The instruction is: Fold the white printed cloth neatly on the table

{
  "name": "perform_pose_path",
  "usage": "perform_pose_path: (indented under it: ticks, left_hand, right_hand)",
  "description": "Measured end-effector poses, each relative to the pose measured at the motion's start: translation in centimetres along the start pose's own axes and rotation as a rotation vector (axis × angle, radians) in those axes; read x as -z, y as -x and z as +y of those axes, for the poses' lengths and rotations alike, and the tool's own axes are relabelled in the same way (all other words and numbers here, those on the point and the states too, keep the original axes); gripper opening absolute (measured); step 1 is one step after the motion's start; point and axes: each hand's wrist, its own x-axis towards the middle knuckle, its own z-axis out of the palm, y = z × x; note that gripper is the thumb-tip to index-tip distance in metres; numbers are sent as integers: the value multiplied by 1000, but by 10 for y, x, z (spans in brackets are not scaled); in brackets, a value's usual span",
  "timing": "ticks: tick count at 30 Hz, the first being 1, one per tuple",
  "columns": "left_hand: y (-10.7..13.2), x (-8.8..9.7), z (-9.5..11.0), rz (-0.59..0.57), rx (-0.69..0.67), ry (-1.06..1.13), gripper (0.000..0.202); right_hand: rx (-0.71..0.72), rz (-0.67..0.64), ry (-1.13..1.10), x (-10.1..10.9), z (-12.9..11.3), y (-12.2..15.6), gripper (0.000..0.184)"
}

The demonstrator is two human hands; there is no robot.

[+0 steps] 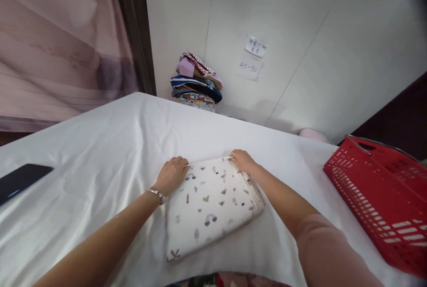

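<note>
Folded white cloth with little pictures [210,205] in the middle on a white sheet [100,145], left hand [171,173] and right hand [243,160] curled on its far corners, fingertips tucked out of sight, red basket [380,198] cut off at right, dark phone [20,179] cut off at left.

Walls: white panels [300,20] with thin seams, behind the tabletop's far edge.
Notes: two handwritten paper slips [256,47] stuck on the wall, the lower one reading "45-50".
Curtain: pale pink drape [60,42] at the left, with a dark strip [133,29] along its right side.
Tabletop: covered with a creased white sheet [110,145].
Far edge: a stack of folded clothes [196,80] against the wall.
Right edge: a red slotted basket [383,207], with a dark brown surface [400,113] behind it.
Left edge: a black phone [20,180].
Light: soft and even.
</note>
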Motion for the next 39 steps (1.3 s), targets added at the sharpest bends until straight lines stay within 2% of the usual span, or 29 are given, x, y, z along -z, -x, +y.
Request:
perform_pose_path:
  ticks: [4, 6, 8, 11, 15, 18, 21, 27, 32, 34, 36, 39]
  left_hand:
    - [-3, -2, 1, -2, 12, -70, 26]
    - [0, -3, 7, 70, -35, -115, 29]
    - [8, -6, 16, 151, -139, -124, 34]
    - [25, -15, 26, 170, -262, -93, 42]
    - [38, -30, 29, 143, -253, -55, 52]
    - [39, -33, 29, 148, -242, -40, 52]
    - [38, -31, 30, 150, -241, -30, 51]
    - [40, -31, 28, 151, -242, 9, 50]
    - [40, -33, 25, 153, -247, 37, 51]
    - [40, -33, 25, 148, -243, 27, 51]
    - [39, -34, 25, 142, -239, 16, 52]
    - [39, -35, 25, 149, -241, 6, 51]
  right_hand:
    - [-47, 13, -94, -5, 5, -13, 18]
    - [-97, 48, -143, -6, 9, -14, 21]
    - [-163, 107, -187, -3, 13, -8, 28]
    - [-268, 204, -239, 7, 17, 16, 22]
    - [-382, 281, -259, 16, 12, 66, 23]
    - [-417, 281, -250, 11, 0, 100, 23]
    - [-386, 281, -205, 2, -12, 117, 18]
    - [-439, 243, -68, -7, -19, 113, 11]
    - [-529, 193, -119, -9, -18, 108, 12]
    - [-506, 226, -136, -10, -18, 108, 11]
    - [-482, 315, -139, -11, -17, 109, 13]
    - [-534, 361, -170, -13, -14, 110, 16]
